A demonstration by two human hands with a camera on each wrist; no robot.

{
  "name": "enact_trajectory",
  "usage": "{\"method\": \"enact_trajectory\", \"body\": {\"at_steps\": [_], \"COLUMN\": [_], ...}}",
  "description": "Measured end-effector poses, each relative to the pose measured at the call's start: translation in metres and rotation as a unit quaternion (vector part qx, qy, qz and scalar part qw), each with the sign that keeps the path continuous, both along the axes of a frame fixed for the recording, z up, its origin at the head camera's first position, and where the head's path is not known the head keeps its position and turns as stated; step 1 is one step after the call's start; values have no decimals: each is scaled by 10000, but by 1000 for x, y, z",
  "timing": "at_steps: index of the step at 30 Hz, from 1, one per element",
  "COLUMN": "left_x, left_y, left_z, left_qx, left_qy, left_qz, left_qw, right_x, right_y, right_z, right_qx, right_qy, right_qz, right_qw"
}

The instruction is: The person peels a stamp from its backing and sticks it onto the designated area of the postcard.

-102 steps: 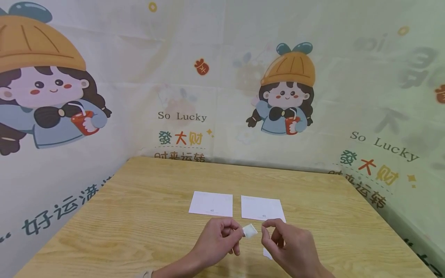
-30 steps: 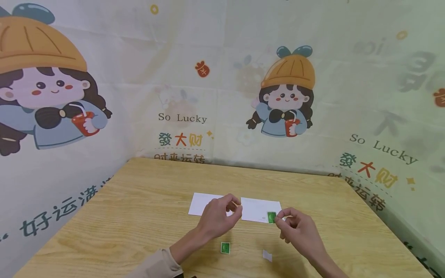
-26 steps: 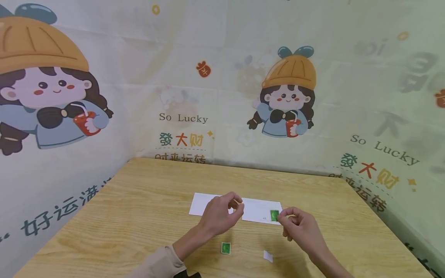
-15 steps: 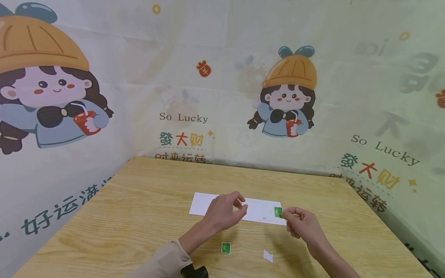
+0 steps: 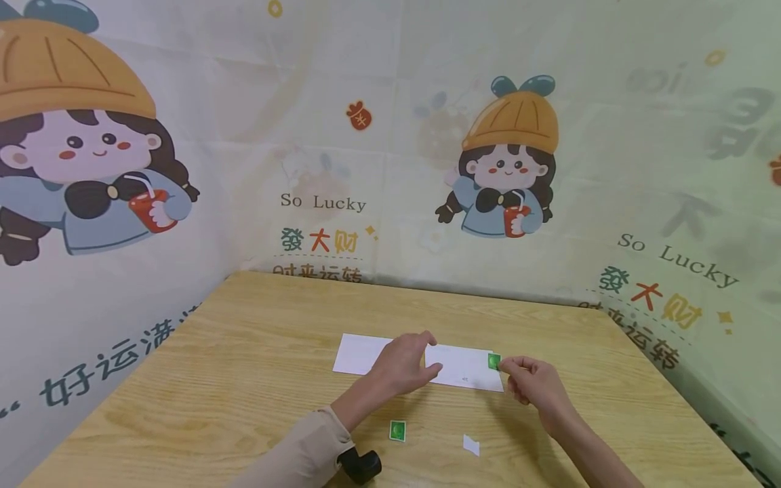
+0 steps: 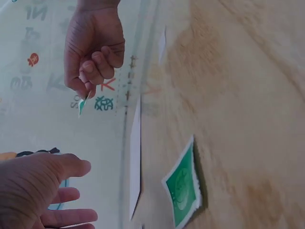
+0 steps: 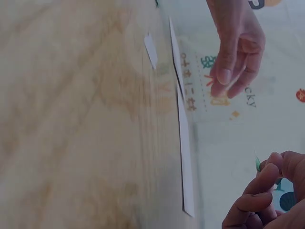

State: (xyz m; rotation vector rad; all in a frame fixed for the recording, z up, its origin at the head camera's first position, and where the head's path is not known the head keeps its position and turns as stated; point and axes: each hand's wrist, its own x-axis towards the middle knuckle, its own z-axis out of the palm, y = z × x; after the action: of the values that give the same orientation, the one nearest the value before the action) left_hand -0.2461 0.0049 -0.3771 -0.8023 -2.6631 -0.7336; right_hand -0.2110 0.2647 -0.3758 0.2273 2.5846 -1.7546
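A small green square paper stamp (image 5: 494,361) is being pinched aloft by the right hand (image 5: 538,386), seen against the two o'clock corner of a white rectangular paper card (image 5: 462,362); nothing is being gripped by the spread left hand (image 5: 396,366). Seemingly nothing is being attached yet, a second green square stamp (image 5: 398,431) being left at the card's seven o'clock.

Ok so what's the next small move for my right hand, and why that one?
I'd probably lower the green stamp onto the far right corner of the white card on the right. Your right hand pinches it by its edge, the head view shows it overlapping that corner, and the wrist views show it raised above the card.
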Motion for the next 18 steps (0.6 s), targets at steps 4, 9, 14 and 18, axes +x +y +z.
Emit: {"method": "enact_trajectory", "body": {"at_steps": [4, 9, 14, 18], "left_x": [-6, -13, -18, -19], "left_y": [1, 0, 1, 1], "left_z": [-5, -9, -12, -15], "left_qx": [-317, -659, -907, -1009], "left_qy": [113, 195, 6, -8], "left_qz": [66, 112, 40, -6], "left_qw": [9994, 9976, 9959, 9949], "right_x": [-8, -16, -23, -29], "right_y": [5, 8, 10, 13], "right_z": [-1, -4, -7, -9], "right_qx": [213, 393, 442, 560], "right_qy": [63, 99, 32, 18], "right_qz": [30, 113, 53, 83], "right_qw": [9997, 9991, 9990, 9984]}}
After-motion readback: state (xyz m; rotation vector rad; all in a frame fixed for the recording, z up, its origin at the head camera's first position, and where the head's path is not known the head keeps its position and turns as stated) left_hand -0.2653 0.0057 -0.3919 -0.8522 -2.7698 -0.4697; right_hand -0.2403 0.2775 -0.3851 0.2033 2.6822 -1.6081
